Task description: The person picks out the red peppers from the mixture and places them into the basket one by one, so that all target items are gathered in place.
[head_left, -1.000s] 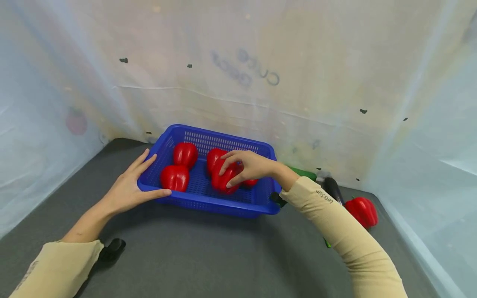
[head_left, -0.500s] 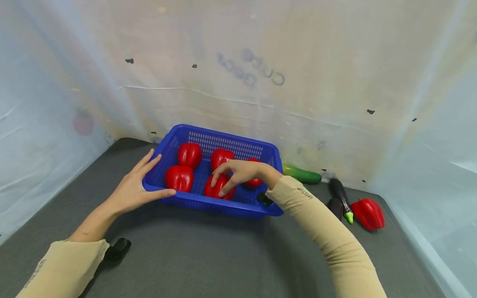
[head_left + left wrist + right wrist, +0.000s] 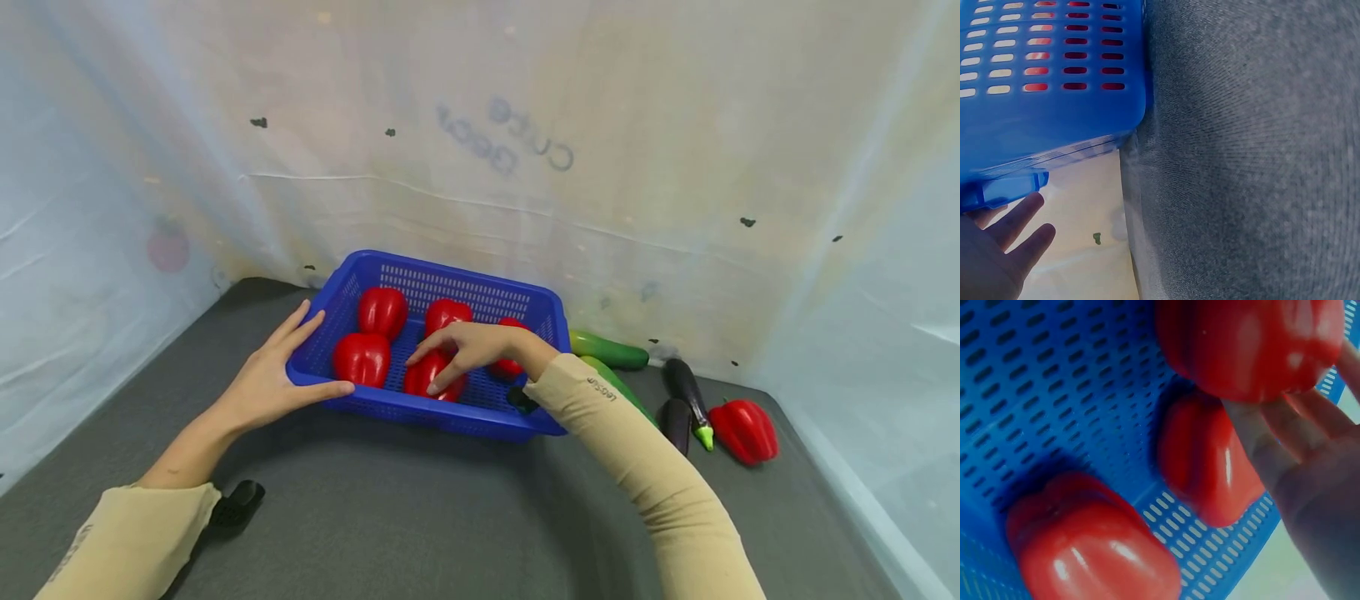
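A blue perforated plastic basket holds several red bell peppers. My left hand rests on its left end with fingers spread, thumb along the front rim. Those fingers lie straight by the rim in the left wrist view. Inside the basket, my right hand holds a red bell pepper near the front wall. Seen from the right wrist, the fingers lie against that pepper. Two peppers sit at the left, another behind the held one, and one partly hidden by the right hand.
Right of the basket lie a green cucumber-like vegetable and a second green one. Beyond them are two dark eggplants and a red bell pepper on the grey surface. Plastic sheeting walls the back and sides.
My right hand has moved left and toward the front with the bell pepper, lowering it by the basket's front wall. The left hand stays at the rim. The head view shifted slightly.
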A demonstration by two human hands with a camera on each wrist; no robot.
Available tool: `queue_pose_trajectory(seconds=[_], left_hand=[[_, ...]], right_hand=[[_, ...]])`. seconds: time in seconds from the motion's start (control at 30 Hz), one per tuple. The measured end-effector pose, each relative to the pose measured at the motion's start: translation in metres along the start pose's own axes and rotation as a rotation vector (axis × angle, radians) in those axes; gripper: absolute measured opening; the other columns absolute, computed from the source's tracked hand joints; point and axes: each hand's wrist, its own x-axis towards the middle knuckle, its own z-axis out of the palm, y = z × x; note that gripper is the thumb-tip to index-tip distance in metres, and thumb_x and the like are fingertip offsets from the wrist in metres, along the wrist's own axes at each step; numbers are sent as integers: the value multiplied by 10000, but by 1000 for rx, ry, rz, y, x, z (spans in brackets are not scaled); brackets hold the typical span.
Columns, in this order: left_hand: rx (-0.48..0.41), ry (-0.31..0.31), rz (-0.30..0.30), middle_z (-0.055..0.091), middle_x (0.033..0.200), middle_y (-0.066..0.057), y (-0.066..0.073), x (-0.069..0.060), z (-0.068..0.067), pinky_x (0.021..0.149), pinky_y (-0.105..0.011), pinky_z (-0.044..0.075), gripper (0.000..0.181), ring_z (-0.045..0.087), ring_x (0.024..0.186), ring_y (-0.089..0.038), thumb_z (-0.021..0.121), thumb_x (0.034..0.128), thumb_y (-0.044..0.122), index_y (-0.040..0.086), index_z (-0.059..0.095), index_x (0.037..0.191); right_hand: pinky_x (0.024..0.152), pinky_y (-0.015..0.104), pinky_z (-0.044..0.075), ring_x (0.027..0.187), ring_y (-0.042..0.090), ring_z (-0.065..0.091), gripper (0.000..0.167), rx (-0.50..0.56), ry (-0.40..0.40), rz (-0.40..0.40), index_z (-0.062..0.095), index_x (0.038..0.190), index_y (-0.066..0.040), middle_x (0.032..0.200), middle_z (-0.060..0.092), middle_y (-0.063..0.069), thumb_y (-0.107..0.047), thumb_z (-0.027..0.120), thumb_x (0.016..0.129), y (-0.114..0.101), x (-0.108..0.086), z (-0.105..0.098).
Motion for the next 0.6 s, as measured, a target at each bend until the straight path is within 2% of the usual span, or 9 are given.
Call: queue_pose_trajectory(seconds=[0.2,0.4,0.6], left_hand=[[11,1,-5,-24,1622,-130,-1,1,-2,963,-777,264,1060,128,1403,-541,734,763,509,154,121,1551],[1,-10,0,-26,1622,-130,-1,3,1,964,-773,269,1058,127,1405,-539,729,766,515,162,114,1552],[1,-13,3,-24,1621,-135,0,4,2,964,-775,267,1061,131,1401,-543,733,765,512,161,113,1553]], right_hand=[[884,313,532,1221,173,426,594,-94,-3,69,556,1356,-221,1335,513,-7,-349,740,807,-9,9,-3],[962,354,496,1225,157,437,645,-195,-32,121,521,1391,-207,1364,515,4,-387,724,806,-11,15,-4],[1020,403,458,1271,176,418,656,-196,16,104,497,1412,-218,1416,485,19,-420,704,824,-10,9,-1]])
